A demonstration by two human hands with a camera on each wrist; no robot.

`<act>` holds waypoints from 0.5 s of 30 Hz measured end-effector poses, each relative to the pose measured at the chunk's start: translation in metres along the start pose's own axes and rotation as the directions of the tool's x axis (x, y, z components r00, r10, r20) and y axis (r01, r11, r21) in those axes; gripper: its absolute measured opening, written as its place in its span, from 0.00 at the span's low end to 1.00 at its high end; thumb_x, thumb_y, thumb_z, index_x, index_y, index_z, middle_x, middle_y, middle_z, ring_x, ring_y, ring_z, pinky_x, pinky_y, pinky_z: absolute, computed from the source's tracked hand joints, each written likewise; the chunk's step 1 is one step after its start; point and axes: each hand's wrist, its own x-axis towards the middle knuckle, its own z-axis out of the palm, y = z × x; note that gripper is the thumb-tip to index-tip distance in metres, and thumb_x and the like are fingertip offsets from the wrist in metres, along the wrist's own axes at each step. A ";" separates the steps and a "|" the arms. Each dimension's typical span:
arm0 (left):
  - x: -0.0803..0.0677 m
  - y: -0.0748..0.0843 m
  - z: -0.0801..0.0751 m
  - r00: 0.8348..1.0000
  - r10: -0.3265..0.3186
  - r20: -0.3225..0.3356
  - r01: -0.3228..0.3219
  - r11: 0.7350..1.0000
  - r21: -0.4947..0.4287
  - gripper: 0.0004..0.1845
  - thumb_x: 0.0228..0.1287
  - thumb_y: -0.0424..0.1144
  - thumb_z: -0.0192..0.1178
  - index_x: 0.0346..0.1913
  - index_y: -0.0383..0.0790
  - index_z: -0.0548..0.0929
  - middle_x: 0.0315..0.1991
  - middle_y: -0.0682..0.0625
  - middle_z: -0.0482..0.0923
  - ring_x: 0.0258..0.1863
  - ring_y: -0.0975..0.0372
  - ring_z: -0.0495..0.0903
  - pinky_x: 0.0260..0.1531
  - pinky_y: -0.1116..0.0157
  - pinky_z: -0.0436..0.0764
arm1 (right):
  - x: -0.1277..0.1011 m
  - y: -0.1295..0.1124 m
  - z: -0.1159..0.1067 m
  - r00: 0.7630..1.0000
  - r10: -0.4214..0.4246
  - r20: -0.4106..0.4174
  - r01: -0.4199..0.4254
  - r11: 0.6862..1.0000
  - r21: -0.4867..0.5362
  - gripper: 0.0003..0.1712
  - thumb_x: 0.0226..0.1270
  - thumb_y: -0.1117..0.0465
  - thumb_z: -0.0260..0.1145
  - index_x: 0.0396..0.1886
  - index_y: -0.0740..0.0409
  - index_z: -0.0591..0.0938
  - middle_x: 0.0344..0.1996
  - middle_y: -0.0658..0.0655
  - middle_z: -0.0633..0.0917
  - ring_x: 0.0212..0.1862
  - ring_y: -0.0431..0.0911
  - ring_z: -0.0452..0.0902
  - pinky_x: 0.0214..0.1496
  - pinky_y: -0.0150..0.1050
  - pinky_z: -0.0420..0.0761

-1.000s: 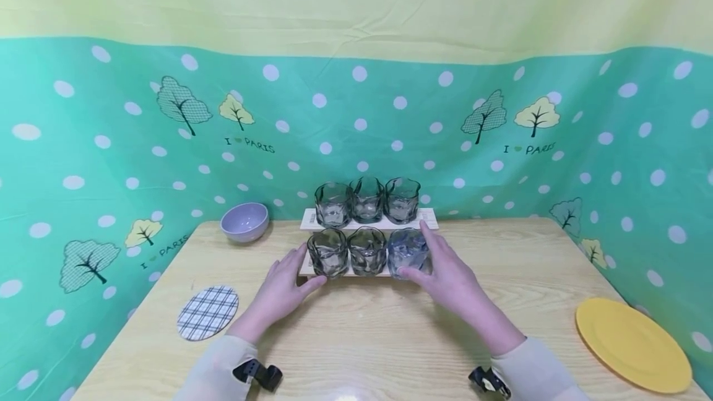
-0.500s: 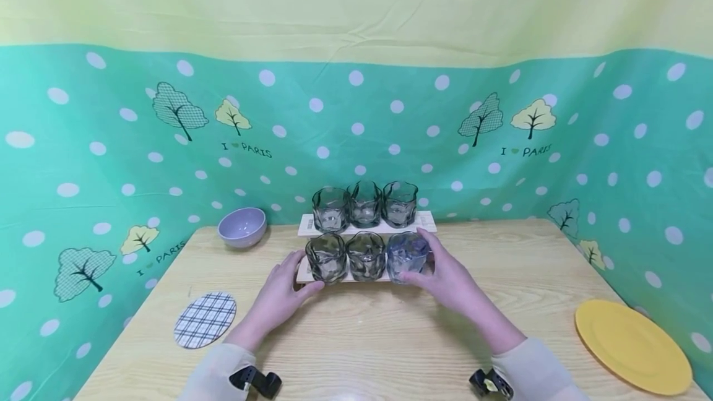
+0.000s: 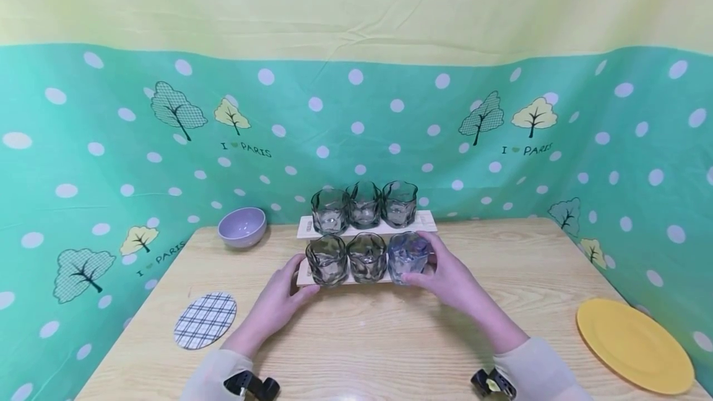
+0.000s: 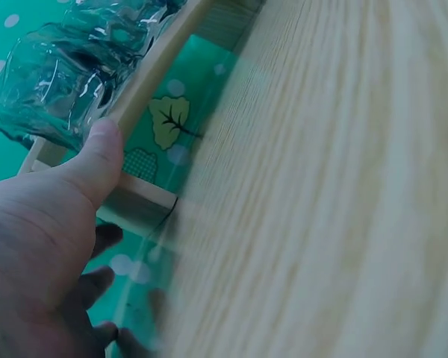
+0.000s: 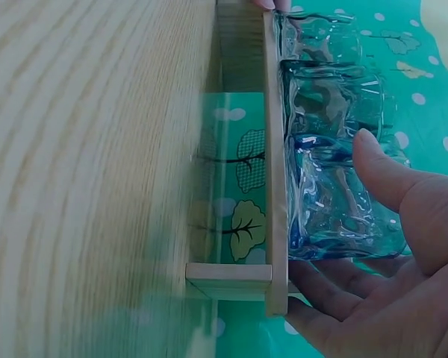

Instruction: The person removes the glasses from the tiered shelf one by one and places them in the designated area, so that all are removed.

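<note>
A low wooden rack (image 3: pixel 303 278) on the table carries three glasses: two grey ones (image 3: pixel 327 258) and a bluish glass (image 3: pixel 406 255) at its right end. My left hand (image 3: pixel 298 282) holds the rack's left end. In the left wrist view its thumb (image 4: pixel 97 153) presses the board's front edge (image 4: pixel 145 78) and the fingers curl below. My right hand (image 3: pixel 437 271) grips the bluish glass (image 5: pixel 336 201), with the thumb (image 5: pixel 381 168) on its front and the fingers round its far side by the rack's end (image 5: pixel 275 186).
A second rack (image 3: pixel 423 221) with three grey glasses stands just behind. A lilac bowl (image 3: pixel 242 226) sits at the back left, a checked coaster (image 3: pixel 205 320) at the front left and a yellow plate (image 3: pixel 635 345) at the front right. Green dotted cloth walls the table (image 3: pixel 390 339).
Both hands have closed in on the front rack. The right hand's fingers have curled from flat to round the bluish glass, and the left thumb has come onto the board.
</note>
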 end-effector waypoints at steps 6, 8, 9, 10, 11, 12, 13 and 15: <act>-0.003 -0.002 0.003 1.000 0.000 0.005 0.000 1.000 -0.023 0.45 0.77 0.49 0.72 0.87 0.35 0.63 0.81 0.34 0.69 0.80 0.37 0.66 0.84 0.33 0.48 | 0.000 -0.001 0.002 1.000 0.001 -0.023 -0.001 1.000 0.010 0.61 0.64 0.47 0.86 0.88 0.52 0.60 0.72 0.74 0.78 0.65 0.66 0.82 0.71 0.68 0.80; -0.004 -0.002 0.003 1.000 -0.001 0.006 0.001 1.000 -0.028 0.46 0.78 0.49 0.71 0.87 0.34 0.62 0.82 0.35 0.68 0.81 0.38 0.66 0.85 0.34 0.45 | 0.000 -0.001 0.003 1.000 0.004 -0.029 -0.003 1.000 0.023 0.61 0.64 0.47 0.86 0.88 0.53 0.61 0.71 0.74 0.78 0.65 0.66 0.82 0.71 0.67 0.81; -0.004 -0.002 0.004 1.000 -0.004 0.004 0.004 1.000 -0.031 0.46 0.78 0.49 0.71 0.87 0.34 0.62 0.82 0.35 0.68 0.81 0.38 0.66 0.85 0.34 0.45 | 0.000 -0.001 0.004 0.999 0.006 -0.031 -0.005 1.000 0.029 0.60 0.64 0.47 0.86 0.87 0.53 0.61 0.71 0.73 0.79 0.65 0.65 0.83 0.70 0.66 0.81; -0.004 -0.002 0.004 1.000 -0.006 0.001 0.006 0.999 -0.033 0.45 0.78 0.49 0.71 0.87 0.35 0.62 0.81 0.35 0.68 0.81 0.38 0.66 0.85 0.34 0.45 | 0.000 -0.001 0.004 0.999 0.008 -0.032 -0.007 0.999 0.037 0.60 0.64 0.47 0.86 0.87 0.54 0.61 0.70 0.73 0.79 0.65 0.65 0.83 0.70 0.65 0.82; -0.004 -0.002 0.004 1.000 -0.009 -0.001 0.009 0.999 -0.035 0.45 0.77 0.49 0.71 0.87 0.35 0.62 0.81 0.35 0.68 0.81 0.38 0.66 0.85 0.34 0.45 | 0.000 -0.002 0.005 0.999 0.009 -0.034 -0.007 0.999 0.042 0.59 0.65 0.47 0.86 0.87 0.54 0.62 0.70 0.73 0.80 0.64 0.64 0.83 0.70 0.64 0.83; -0.005 -0.001 0.004 1.000 -0.014 -0.004 0.013 0.999 -0.034 0.45 0.77 0.49 0.71 0.87 0.35 0.63 0.81 0.35 0.69 0.81 0.37 0.66 0.85 0.34 0.46 | 0.000 -0.002 0.005 0.999 0.012 -0.037 -0.010 0.999 0.045 0.59 0.65 0.47 0.86 0.86 0.55 0.62 0.69 0.72 0.80 0.64 0.64 0.83 0.70 0.63 0.83; -0.005 -0.001 0.004 1.000 -0.017 -0.005 0.017 0.999 -0.033 0.45 0.77 0.49 0.71 0.87 0.36 0.63 0.81 0.35 0.69 0.81 0.36 0.66 0.85 0.34 0.46 | 0.000 -0.002 0.005 0.999 0.016 -0.039 -0.014 0.999 0.047 0.59 0.65 0.47 0.86 0.86 0.55 0.62 0.69 0.72 0.80 0.64 0.63 0.83 0.70 0.62 0.83; -0.006 -0.001 0.004 1.000 -0.025 -0.006 0.024 0.999 -0.030 0.45 0.78 0.50 0.71 0.87 0.37 0.63 0.80 0.35 0.70 0.81 0.34 0.64 0.84 0.33 0.47 | 0.000 -0.003 0.005 0.999 0.019 -0.046 -0.018 0.999 0.036 0.59 0.65 0.47 0.86 0.86 0.55 0.63 0.68 0.72 0.81 0.65 0.64 0.83 0.70 0.62 0.83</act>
